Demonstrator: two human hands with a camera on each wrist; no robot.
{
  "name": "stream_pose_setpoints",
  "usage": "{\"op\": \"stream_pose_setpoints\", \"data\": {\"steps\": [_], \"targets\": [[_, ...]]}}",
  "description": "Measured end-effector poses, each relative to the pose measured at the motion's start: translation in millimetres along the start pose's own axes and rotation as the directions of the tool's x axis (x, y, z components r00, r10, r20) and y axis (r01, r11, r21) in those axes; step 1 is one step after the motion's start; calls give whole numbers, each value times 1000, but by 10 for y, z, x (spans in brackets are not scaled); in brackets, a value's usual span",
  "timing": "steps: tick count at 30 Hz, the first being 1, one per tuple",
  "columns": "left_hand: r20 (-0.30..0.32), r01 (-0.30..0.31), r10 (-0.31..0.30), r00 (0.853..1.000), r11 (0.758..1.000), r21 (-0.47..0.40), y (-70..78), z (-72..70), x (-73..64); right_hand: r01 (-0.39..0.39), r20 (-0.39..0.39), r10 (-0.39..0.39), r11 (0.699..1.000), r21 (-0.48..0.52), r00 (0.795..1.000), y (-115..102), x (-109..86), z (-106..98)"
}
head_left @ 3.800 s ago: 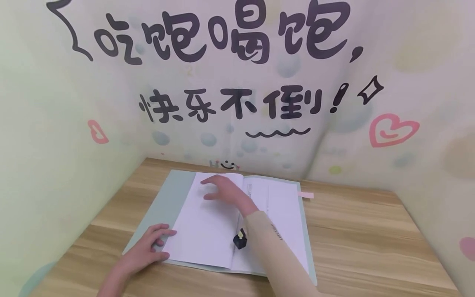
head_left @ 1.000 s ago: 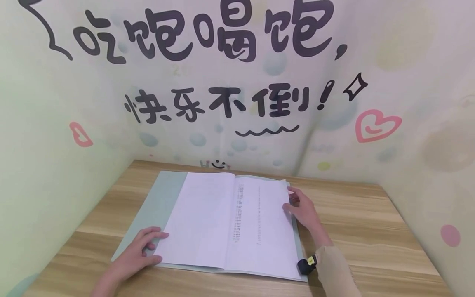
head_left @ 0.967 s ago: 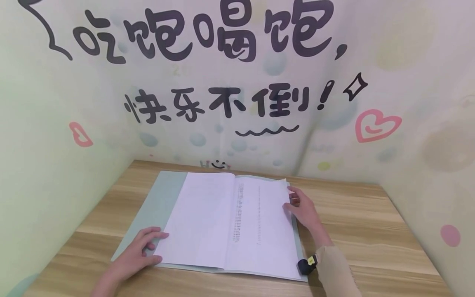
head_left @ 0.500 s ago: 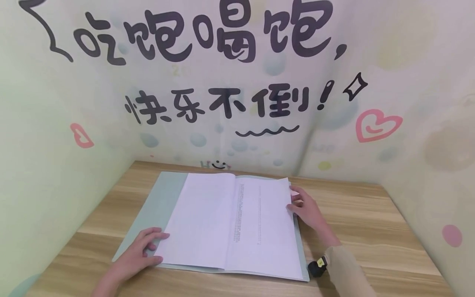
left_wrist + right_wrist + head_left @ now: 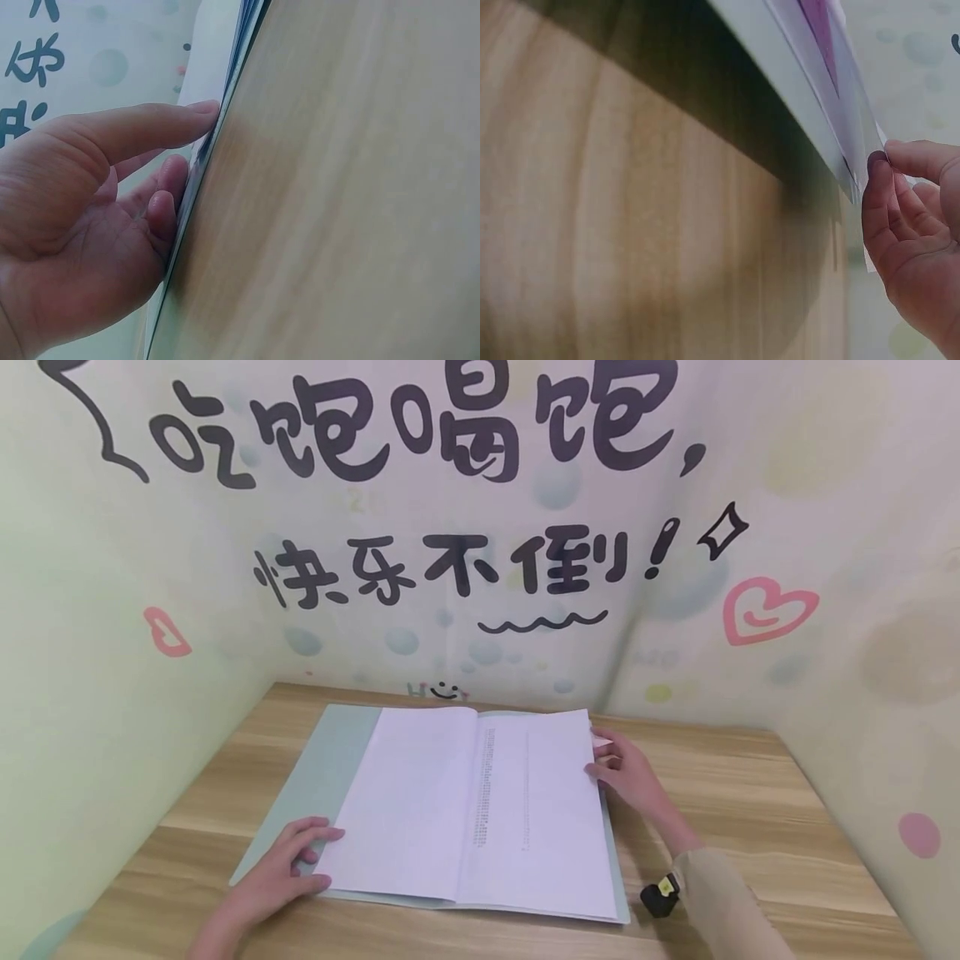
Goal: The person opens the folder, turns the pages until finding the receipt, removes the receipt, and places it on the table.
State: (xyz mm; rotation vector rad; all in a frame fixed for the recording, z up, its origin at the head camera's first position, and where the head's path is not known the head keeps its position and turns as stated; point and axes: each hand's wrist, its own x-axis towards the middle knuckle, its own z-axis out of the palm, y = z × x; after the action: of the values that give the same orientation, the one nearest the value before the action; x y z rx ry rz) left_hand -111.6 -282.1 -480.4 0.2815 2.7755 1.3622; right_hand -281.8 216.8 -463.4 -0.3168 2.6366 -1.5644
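A booklet with a pale blue-green cover lies open on the wooden table. Its left page is blank, while the right page carries narrow columns of small print. My left hand rests on the lower left cover, fingertips and thumb at the left page's edge. In the left wrist view its thumb lies straight along the booklet's bottom edge. At the upper right edge, my right hand pinches the right page between thumb and finger, as the right wrist view shows. A pale pink tab sticks out there.
The wooden tabletop extends to both sides of the booklet. Behind it stands a wall with large black lettering, bubbles and pink hearts. A black wrist camera with a yellow label sits by the right sleeve.
Earlier the right hand reached over the left page; it is now at the right edge. Over the last second it shifts slightly rightward, and the page's upper corner rises a little. The left hand stays.
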Motion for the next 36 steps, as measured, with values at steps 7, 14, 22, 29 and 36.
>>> {"op": "stream_pose_setpoints", "data": {"steps": [7, 14, 22, 29, 36], "targets": [[4, 11, -11, 1000, 1000, -2, 9, 4, -1, 56, 18, -56, 998, -12, 998, -68, 6, -72], [0, 0, 0, 1000, 1000, -9, 1, 2, 3, 97, 39, -95, 994, -54, 995, -145, 8, -107], [7, 9, -9, 1000, 1000, -8, 6, -13, -5, 76, 28, -73, 986, -145, 997, -191, 67, -116], [4, 1, -1, 1000, 1000, -17, 4, -2, 3, 189, 71, -179, 965, -184, 981, -288, 144, -208], [4, -1, 1, 1000, 1000, -17, 0, -3, 11, 203, 104, -187, 965, -168, 977, -535, 201, -226]]}}
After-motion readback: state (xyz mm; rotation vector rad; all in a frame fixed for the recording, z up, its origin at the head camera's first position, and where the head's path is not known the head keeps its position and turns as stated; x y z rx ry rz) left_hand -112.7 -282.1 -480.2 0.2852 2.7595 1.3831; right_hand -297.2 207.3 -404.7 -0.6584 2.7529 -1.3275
